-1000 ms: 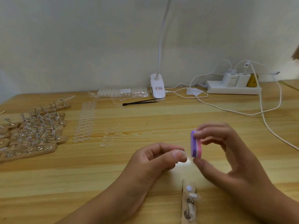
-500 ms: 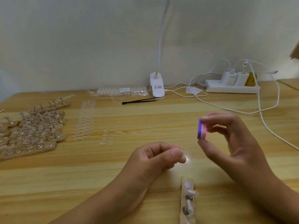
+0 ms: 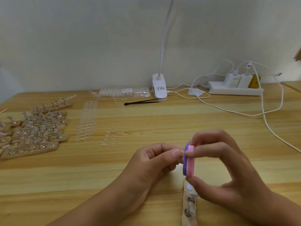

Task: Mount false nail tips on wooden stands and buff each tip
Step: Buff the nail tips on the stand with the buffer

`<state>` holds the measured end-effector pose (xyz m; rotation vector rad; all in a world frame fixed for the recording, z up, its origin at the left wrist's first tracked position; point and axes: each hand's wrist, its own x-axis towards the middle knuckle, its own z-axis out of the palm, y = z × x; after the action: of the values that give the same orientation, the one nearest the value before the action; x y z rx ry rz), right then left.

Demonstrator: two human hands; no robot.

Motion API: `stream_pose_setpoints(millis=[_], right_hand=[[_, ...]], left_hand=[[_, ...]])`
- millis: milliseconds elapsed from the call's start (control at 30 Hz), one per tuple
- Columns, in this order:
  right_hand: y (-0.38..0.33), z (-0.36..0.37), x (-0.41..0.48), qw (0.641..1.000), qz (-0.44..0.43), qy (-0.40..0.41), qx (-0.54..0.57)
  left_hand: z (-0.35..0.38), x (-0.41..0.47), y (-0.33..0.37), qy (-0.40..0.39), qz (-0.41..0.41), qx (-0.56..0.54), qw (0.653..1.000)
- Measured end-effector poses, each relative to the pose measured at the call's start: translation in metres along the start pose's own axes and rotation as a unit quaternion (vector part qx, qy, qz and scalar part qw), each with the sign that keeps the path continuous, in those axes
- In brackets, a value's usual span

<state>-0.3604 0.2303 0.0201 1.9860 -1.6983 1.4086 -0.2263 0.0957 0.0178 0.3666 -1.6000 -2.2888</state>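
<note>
Head view: pinching a barely visible nail tip [image 3: 182, 156] in left hand [image 3: 154, 162], pressed to the buffer block [image 3: 188, 163] gripped edge-on in right hand [image 3: 228, 170], over the wooden stand [image 3: 189, 209], likely for handy remounting.

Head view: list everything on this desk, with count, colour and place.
Desk: one, light wood.
Loaded stands: many, tan, far left.
Tip strips: several, clear, beside them.
Bagged tips: one pack, whitish, back.
Clip lamp: one, white, back centre.
Black tool: one, by the lamp.
Power strip: one, white, back right.
Cables: several, white, right side.
Near stand: one, tan, bottom centre.
Buffer block: one, purple-white-pink, in right hand's grip.
Nail tip: one, clear, barely visible, at the block.
Left hand: pinches the tip.
Right hand: holds the block.
</note>
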Motion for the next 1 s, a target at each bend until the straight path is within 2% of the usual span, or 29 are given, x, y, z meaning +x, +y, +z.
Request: stream_pose_setpoints(millis=[167, 300, 433, 467, 600, 733, 767, 900, 1000], right_hand=[[0.011, -0.008, 0.005, 0.992, 0.092, 0.063, 0.06], [0.007, -0.004, -0.001, 1.0, 0.003, 0.006, 0.025], [0.015, -0.004, 0.005, 0.993, 0.1, 0.043, 0.034], [0.015, -0.006, 0.005, 0.994, 0.095, 0.044, 0.031], [0.003, 0.0, -0.003, 0.999, -0.034, 0.029, -0.013], [0.013, -0.004, 0.007, 0.996, 0.058, 0.073, -0.008], [0.013, -0.007, 0.006, 0.996, 0.058, 0.073, -0.003], [0.002, 0.003, 0.0, 0.999, -0.039, 0.023, -0.015], [0.009, 0.002, 0.007, 0.998, 0.035, 0.06, 0.01]], left_hand=[[-0.001, -0.002, -0.001, -0.01, -0.006, 0.036, 0.999], [0.0, 0.0, -0.001, -0.008, -0.003, 0.02, 1.0], [0.0, -0.001, -0.001, -0.011, -0.006, 0.024, 1.0], [-0.001, 0.0, -0.001, -0.006, -0.009, 0.015, 1.0], [-0.001, 0.0, -0.001, -0.005, -0.013, 0.002, 1.0], [0.001, -0.002, 0.001, -0.025, -0.016, 0.02, 0.999], [0.0, -0.001, 0.002, -0.025, -0.019, 0.013, 0.999], [0.0, -0.001, 0.003, -0.036, -0.019, -0.005, 0.999], [0.0, -0.002, 0.004, -0.043, -0.019, 0.016, 0.999]])
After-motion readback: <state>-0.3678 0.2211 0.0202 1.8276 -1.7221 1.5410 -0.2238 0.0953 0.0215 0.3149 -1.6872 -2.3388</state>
